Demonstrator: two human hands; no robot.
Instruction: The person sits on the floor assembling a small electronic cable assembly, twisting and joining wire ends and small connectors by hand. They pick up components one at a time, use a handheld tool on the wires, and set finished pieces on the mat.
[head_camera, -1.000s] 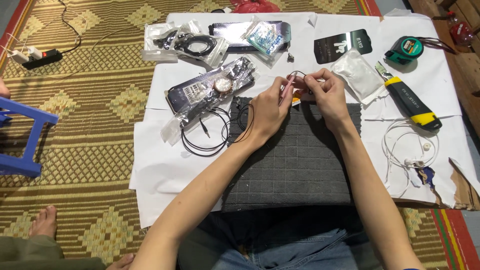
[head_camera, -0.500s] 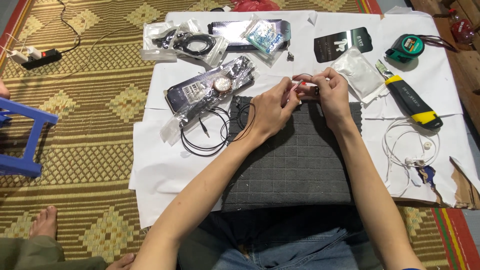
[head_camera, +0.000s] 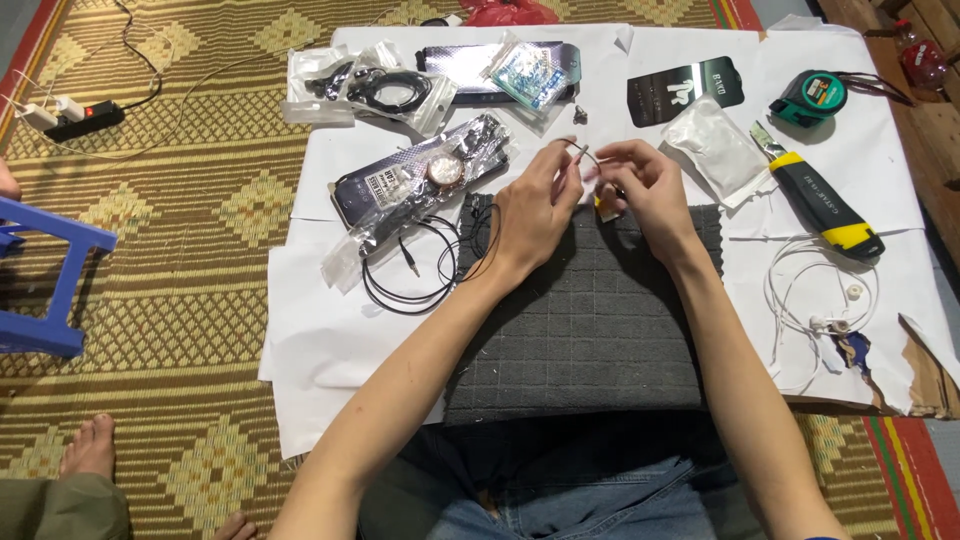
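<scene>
My left hand (head_camera: 538, 205) and my right hand (head_camera: 640, 188) meet above the far edge of a dark grey cloth mat (head_camera: 580, 330). Between their fingertips they pinch a thin wire (head_camera: 582, 152) that arcs from one hand to the other. A small yellow part (head_camera: 604, 206) shows under my right fingers; what it is cannot be made out. A coiled black cable (head_camera: 410, 270) lies just left of my left wrist and trails toward it.
White paper (head_camera: 330, 340) covers a woven mat. On it lie bagged cables (head_camera: 375, 90), a phone-like device in plastic (head_camera: 420, 185), a yellow-black utility knife (head_camera: 820, 200), a green tape measure (head_camera: 808, 98), white earphones (head_camera: 830, 300). A blue stool (head_camera: 45, 280) and someone's foot (head_camera: 90, 448) are left.
Both hands stayed together over the mat's far edge, working the wire. The arc of wire now stands up more clearly between the fingertips.
</scene>
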